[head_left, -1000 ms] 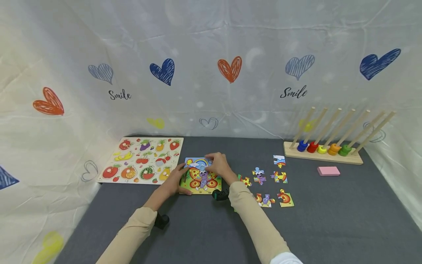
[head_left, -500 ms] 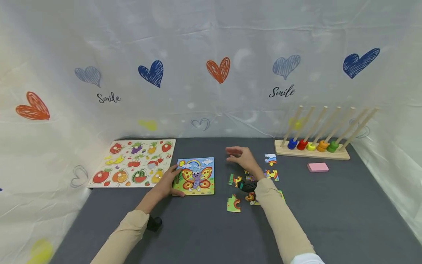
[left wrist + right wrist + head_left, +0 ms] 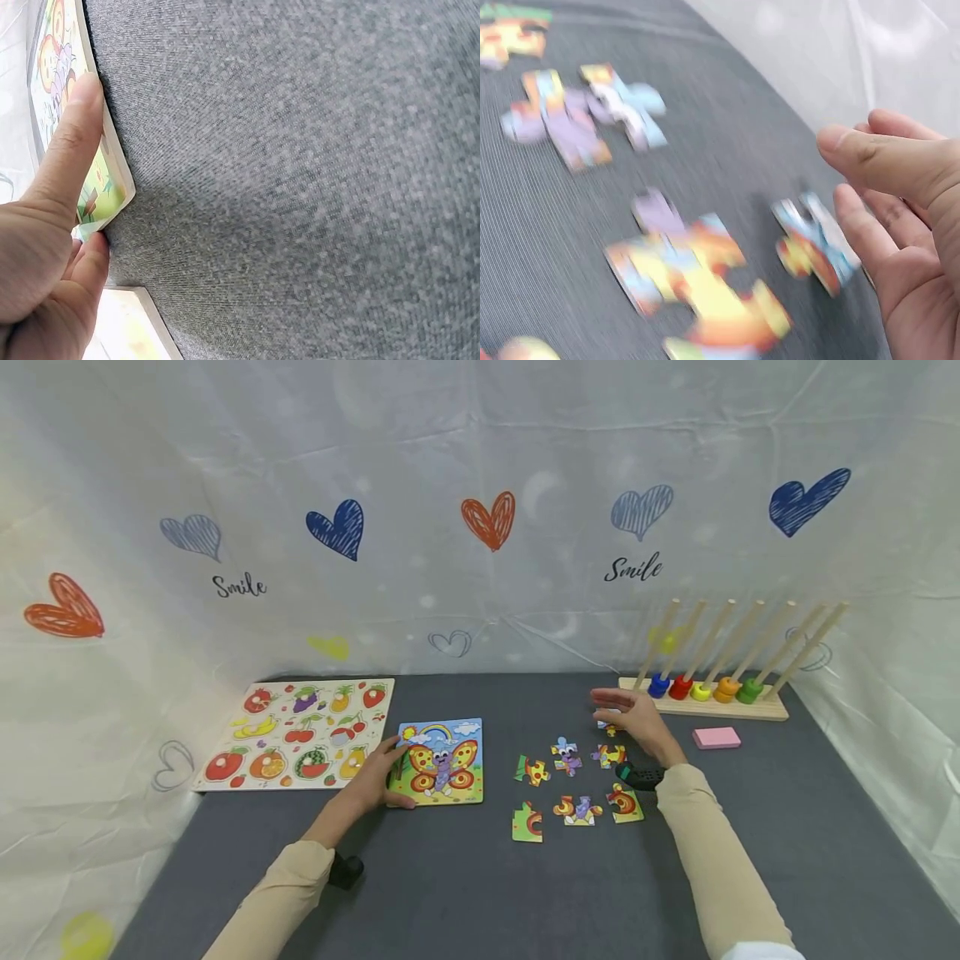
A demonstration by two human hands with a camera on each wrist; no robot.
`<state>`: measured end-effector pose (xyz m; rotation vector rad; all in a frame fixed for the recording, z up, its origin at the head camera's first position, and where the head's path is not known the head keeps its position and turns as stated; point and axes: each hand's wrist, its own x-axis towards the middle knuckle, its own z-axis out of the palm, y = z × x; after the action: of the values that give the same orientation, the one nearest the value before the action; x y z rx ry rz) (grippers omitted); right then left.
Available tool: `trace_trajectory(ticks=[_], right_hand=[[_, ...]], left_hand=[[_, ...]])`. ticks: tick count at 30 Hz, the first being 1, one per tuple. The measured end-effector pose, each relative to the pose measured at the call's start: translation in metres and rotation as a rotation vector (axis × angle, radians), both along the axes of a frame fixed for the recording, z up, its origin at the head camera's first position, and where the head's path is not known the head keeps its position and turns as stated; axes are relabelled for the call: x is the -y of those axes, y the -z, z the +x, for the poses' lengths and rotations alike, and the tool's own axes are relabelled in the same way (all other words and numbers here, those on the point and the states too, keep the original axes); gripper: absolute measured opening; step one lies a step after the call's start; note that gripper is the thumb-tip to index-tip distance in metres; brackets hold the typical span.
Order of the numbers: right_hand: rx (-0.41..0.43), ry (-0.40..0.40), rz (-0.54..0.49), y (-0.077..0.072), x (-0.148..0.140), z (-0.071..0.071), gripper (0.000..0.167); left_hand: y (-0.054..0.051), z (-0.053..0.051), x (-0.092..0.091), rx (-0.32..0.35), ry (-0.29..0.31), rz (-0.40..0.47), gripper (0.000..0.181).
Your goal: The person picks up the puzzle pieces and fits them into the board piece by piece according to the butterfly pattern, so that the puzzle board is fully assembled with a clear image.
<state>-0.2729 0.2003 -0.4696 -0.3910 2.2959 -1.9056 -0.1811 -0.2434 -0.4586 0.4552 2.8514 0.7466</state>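
My left hand (image 3: 372,778) holds a square butterfly puzzle board (image 3: 465,785) at its near left corner. In the left wrist view, the thumb lies along the board's near edge and the fingertips touch its side. My right hand (image 3: 637,718) hovers at the back of a group of loose jigsaw pieces, fingers relaxed and apart, holding nothing. Closest to it is a blue sky piece (image 3: 817,244), partly covered by the hand in the head view. Several others lie nearer, among them a yellow-orange wing piece (image 3: 712,285), a purple piece (image 3: 567,757) and a green corner piece (image 3: 527,823).
A fruit puzzle board (image 3: 300,735) lies left of the butterfly board. At the back right stands a wooden peg stand (image 3: 750,706) with coloured rings on tall rods. In front of it is a pink block (image 3: 716,738). A white printed curtain (image 3: 405,610) hangs behind the dark tabletop (image 3: 450,893).
My right hand has left the butterfly board's top edge and moved right, over to the loose pieces. The left hand has kept its hold on the board. The head view has shifted slightly.
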Motion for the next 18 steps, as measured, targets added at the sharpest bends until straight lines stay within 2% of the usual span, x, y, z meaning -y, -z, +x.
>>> trace_trajectory(ticks=[4,9,18], right_hand=[[0.020,0.016,0.024,0.002,-0.022,0.003,0.047],[0.039,0.022,0.104,0.004,-0.041,0.003,0.049],[0.056,-0.009,0.240,0.004,-0.044,0.001,0.050]], left_hand=[[0.000,0.000,0.000,0.000,-0.006,0.001,0.096],[0.000,0.000,-0.001,0.000,-0.003,-0.007,0.095],[-0.002,0.002,-0.001,0.000,-0.008,-0.011,0.095]])
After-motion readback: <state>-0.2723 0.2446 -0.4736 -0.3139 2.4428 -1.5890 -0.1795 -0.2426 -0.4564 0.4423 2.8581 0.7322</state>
